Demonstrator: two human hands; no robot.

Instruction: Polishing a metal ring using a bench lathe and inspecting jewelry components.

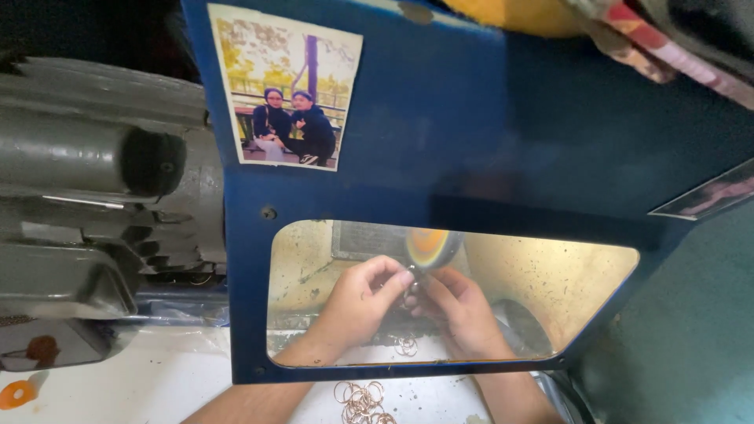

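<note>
Through the window of a blue guard panel [440,157] I see both my hands held up to a spinning polishing wheel [430,246]. My left hand [360,302] pinches a small ring-like metal piece [414,284] with thumb and forefinger right under the wheel. My right hand [463,310] grips the same small piece from the other side, its fingers curled against the left hand's fingertips. The piece itself is mostly hidden by the fingers. Both forearms pass under the panel's lower edge.
A pile of thin copper-coloured rings [363,400] lies on the white surface between my forearms, and a few more rings [406,345] lie behind the window. A grey electric motor [94,173] stands at left. A photograph [284,86] is stuck on the panel.
</note>
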